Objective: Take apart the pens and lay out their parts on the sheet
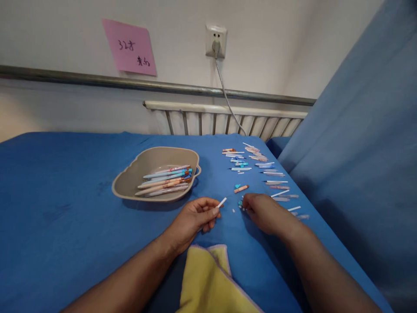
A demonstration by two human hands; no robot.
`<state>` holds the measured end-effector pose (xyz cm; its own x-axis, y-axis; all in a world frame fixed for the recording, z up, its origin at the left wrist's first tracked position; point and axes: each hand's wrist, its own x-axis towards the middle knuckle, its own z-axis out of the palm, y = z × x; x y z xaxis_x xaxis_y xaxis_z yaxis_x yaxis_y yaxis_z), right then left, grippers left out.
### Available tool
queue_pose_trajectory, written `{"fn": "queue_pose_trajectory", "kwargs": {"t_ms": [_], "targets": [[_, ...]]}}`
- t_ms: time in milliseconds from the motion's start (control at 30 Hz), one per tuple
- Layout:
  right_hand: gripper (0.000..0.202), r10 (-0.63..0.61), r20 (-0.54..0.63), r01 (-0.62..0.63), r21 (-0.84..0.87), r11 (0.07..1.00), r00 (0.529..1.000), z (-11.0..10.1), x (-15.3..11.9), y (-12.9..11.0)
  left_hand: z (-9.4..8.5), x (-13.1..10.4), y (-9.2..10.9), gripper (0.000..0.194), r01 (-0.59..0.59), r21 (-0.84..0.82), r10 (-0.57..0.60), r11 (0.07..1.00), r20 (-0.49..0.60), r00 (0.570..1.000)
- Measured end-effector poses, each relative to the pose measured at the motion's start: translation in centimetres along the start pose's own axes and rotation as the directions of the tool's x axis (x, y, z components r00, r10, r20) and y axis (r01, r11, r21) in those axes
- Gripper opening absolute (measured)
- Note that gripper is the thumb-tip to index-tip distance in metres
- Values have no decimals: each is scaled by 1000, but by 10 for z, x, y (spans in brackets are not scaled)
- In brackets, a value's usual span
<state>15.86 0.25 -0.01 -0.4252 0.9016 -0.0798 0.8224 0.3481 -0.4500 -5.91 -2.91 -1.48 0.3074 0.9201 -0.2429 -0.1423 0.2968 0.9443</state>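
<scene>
My left hand [201, 214] is closed around a slim white pen refill [222, 202], whose end points up and to the right. To its right, my right hand [260, 211] is lowered to the blue sheet with fingertips pinched together, over small white and teal pen parts [240, 203]. What those fingers hold, if anything, is hidden. A tiny white piece [233, 211] lies between the hands. Just beyond them are an orange-brown pen barrel piece [241, 189] and a small teal part [237, 186].
A beige basin [128, 174] with several pens [167, 178] stands at left. Loose pen parts lie in rows [239, 163] at right. A yellow cloth [205, 278] is in front of me. A blue curtain [365, 130] hangs at right; a rail and plugged-in cable [224, 89] run behind.
</scene>
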Motion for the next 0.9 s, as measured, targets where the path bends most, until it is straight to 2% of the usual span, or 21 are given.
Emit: {"fn": "queue_pose_trajectory", "kwargs": {"t_ms": [67, 100, 167, 233, 300, 633, 733, 900], "targets": [[14, -58, -68, 77, 312, 947, 996, 1, 4, -4, 0, -1, 0, 21, 3, 5, -3, 1000, 6, 1000], [11, -66, -102, 107, 474, 874, 993, 2, 6, -7, 1, -1, 1, 21, 8, 6, -8, 1000, 8, 1000], [9, -38, -136, 127, 735, 666, 990, 4, 9, -16, 1, -2, 1, 21, 20, 3, -20, 1000, 10, 1000], [11, 3, -150, 129, 861, 492, 989, 7, 11, -26, 2, -3, 0, 21, 31, -9, -31, 999, 15, 999], [13, 47, -144, 112, 905, 409, 988, 9, 11, -34, 3, -4, 0, 22, 39, -23, -38, 999, 26, 999], [20, 93, -100, 54, 913, 403, 991, 9, 11, -36, 4, -5, 3, 21, 23, -71, -20, 997, 45, 999], [22, 107, -113, 57, 902, 428, 988, 10, 12, -35, 4, -6, 4, 22, 29, -73, -26, 997, 44, 999], [22, 42, -121, 85, 866, 492, 992, 11, 11, -31, 3, -5, 3, 23, 31, -68, -28, 997, 45, 999]]}}
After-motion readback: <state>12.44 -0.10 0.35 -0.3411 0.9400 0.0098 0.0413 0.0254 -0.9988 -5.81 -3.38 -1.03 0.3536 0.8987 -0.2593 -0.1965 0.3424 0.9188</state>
